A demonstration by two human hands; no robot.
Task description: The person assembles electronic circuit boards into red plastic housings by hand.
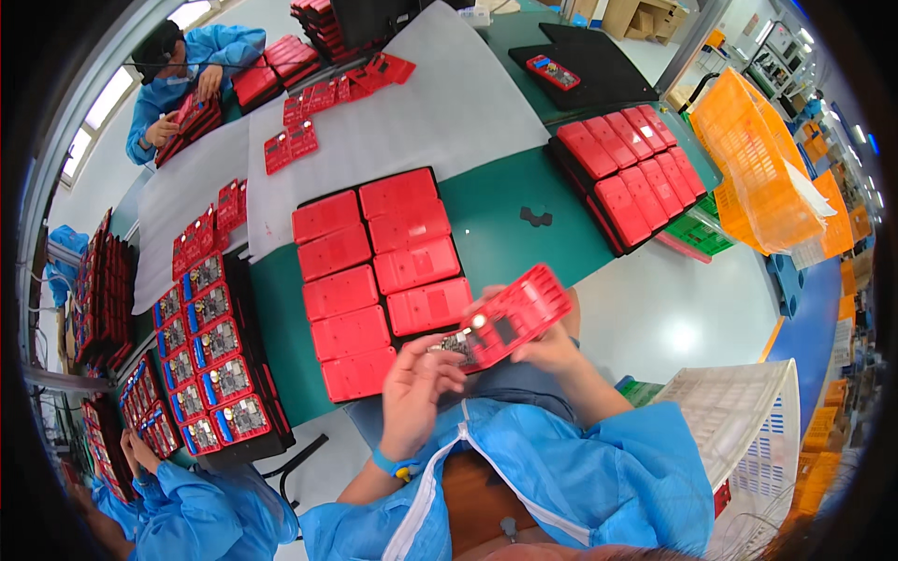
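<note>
My right hand (550,350) grips a red plastic device housing (526,313) by its right end, tilted above my lap, its inner side showing a dark rectangle and a round light-coloured part. A circuit board (456,346) shows at its lower left end. Right beside that end is my left hand (417,381), fingers half bent and apart; whether they touch the board is hard to tell. A blue band with a yellow piece circles my left wrist. In front of me lies a black tray (432,178) with two columns of red housings (409,224), backs up.
At left, a tray of housings with exposed boards (223,341) stands beside a person's hands. Another stack of red housings (645,178) is at right, near orange crates (748,140). A white crate (748,411) stands by my right elbow. A second person works at far left.
</note>
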